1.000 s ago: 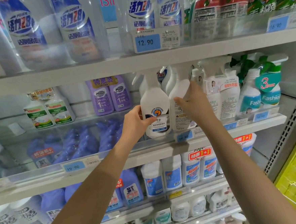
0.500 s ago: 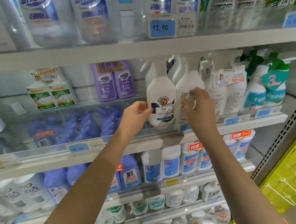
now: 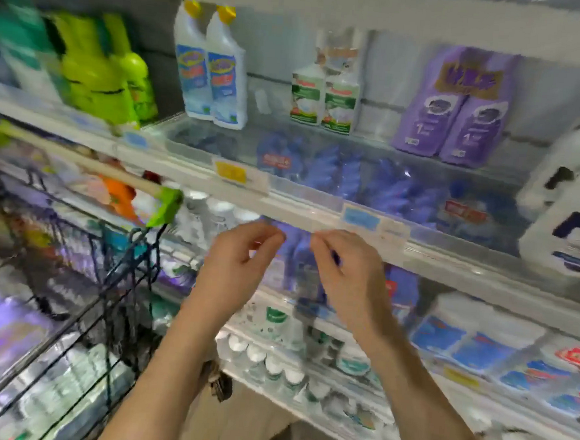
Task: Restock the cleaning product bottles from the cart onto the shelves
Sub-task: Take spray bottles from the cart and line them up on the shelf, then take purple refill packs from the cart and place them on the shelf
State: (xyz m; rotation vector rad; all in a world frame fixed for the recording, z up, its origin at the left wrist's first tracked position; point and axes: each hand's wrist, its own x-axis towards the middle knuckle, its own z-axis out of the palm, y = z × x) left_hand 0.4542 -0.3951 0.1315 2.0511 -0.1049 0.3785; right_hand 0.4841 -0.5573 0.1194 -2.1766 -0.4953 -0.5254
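The view is blurred by motion. My left hand [image 3: 241, 261] and my right hand [image 3: 343, 275] hover side by side in front of the shelf edge [image 3: 316, 214], fingers loosely curled and apart, holding nothing. The white spray bottle [image 3: 570, 212] stands on the shelf at the far right, away from both hands. At the lower left is the wire cart [image 3: 82, 274] with a green-ended handle [image 3: 164, 207], holding several blurred bottles.
On the shelf stand purple bottles [image 3: 457, 111], a pair of white toilet-cleaner bottles [image 3: 324, 95], blue-labelled bottles with yellow caps [image 3: 213, 66] and green bottles [image 3: 100, 69]. Blue refill packs [image 3: 353, 179] lie behind the clear shelf guard. Lower shelves hold several white bottles.
Both hands have let go of the white spray bottles and dropped below the shelf edge. The view has swung left, so the cart now shows and the spray bottles sit far right.
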